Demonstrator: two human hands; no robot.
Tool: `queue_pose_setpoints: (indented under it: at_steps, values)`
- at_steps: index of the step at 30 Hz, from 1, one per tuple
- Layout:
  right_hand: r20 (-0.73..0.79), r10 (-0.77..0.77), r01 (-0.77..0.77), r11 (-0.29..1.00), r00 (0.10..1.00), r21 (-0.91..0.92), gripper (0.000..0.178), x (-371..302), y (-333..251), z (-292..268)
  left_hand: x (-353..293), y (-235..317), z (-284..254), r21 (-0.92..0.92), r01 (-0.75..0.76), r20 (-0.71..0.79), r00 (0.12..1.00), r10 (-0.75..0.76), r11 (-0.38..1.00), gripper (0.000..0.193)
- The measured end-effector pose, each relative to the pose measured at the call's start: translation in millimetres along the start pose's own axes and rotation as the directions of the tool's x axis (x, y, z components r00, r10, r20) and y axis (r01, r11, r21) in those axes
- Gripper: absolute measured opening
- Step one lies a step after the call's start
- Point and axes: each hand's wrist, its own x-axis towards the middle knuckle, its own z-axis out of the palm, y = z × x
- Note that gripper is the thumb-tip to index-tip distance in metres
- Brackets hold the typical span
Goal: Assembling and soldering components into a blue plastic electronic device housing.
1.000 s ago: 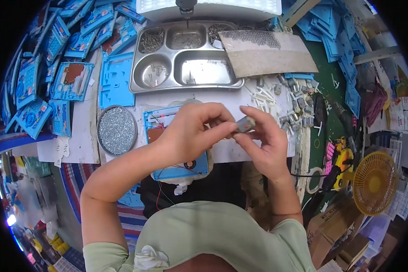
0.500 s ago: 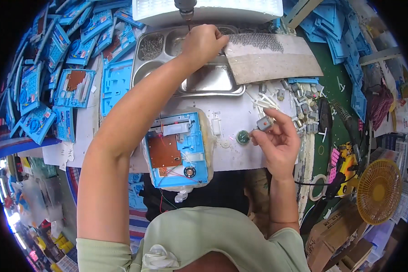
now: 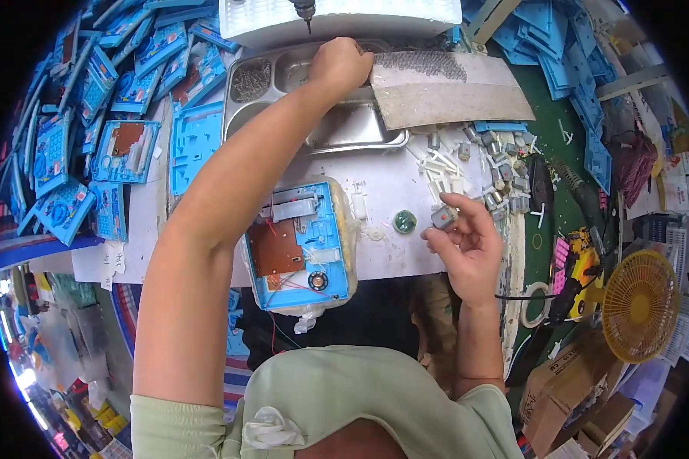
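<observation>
My right hand (image 3: pixel 473 249) holds a small silver electric motor (image 3: pixel 442 218) between thumb and fingers, just above the table's front right. My left hand (image 3: pixel 341 65) is at the far side of the metal compartment tray (image 3: pixel 314 148), beside the cardboard sheet (image 3: pixel 452 103) that bears rows of small screws. Its fingers are curled and mostly hidden, so what they pinch does not show. Below my left forearm, an opened blue toy casing (image 3: pixel 325 256) lies on a padded support, with a brown circuit board (image 3: pixel 275 249), a round speaker (image 3: pixel 318 281) and thin wires inside.
A power screwdriver (image 3: pixel 305 9) hangs above the tray. Several motors and white plastic parts (image 3: pixel 445 170) are heaped at right. A round green item (image 3: pixel 404 222) rests near my right hand. Blue casings (image 3: pixel 53 153) pile up at left; a yellow fan (image 3: pixel 640 306) stands at right.
My left hand has shifted slightly at the tray's far side. The right hand still holds the motor, turned a little and slightly lower. The whole view has shifted a little.
</observation>
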Motion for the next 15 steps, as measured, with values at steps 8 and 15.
queue_pose_setpoints:
  at_steps: [8,15]
  values:
    - [-0.014,-0.003,0.002,0.997,1.000,-0.083,0.047,-5.1,-0.9,5.5,-1.1,6.6,-1.2,0.167,-0.108,0.002,0.994,0.109,0.980,0.027]
    - [-0.054,0.022,-0.031,0.986,0.998,-0.164,0.046,4.7,5.1,-13.2,-33.3,2.1,-7.6,0.421,-0.558,-0.204,0.710,0.674,0.715,0.009]
